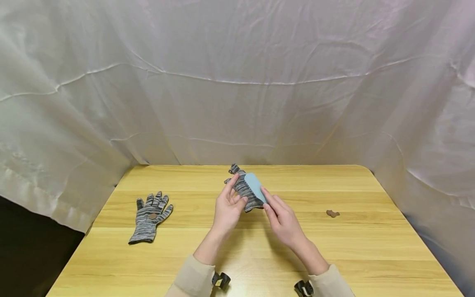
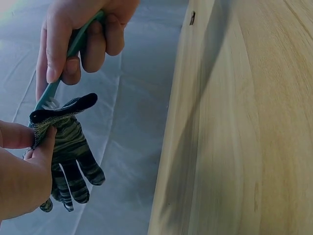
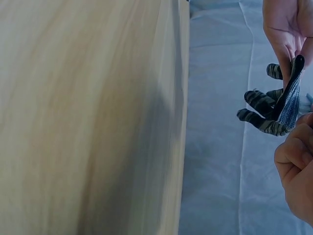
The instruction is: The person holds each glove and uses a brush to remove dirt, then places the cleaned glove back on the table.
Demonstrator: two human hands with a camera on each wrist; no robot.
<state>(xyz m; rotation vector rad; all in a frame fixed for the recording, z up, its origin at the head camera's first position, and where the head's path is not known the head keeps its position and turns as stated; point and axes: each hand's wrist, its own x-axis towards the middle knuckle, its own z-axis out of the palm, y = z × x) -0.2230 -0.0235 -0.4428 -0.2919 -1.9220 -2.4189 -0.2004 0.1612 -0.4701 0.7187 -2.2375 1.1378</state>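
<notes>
Betw. the L hand (image 1: 227, 208), pinching the cuff (image 1: 253, 205), & the R hand (image 1: 283, 218), gripping the blue brush (image 1: 254, 184), the striped glove (image 1: 243, 190) is prob. light & floppy, best held nr that edge.

Pale curtain (image 1: 237, 111) behind wooden table (image 1: 371, 251); striped glove (image 1: 145, 226) lying left, brown scrap (image 1: 332, 213) right.

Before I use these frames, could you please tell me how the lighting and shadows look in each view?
Head view: warm light, pale glare on the table near the bottom edge; left wrist view: cooler, a long diagonal shadow across it; right wrist view: dim and bluish, a broad shadow there.
</notes>
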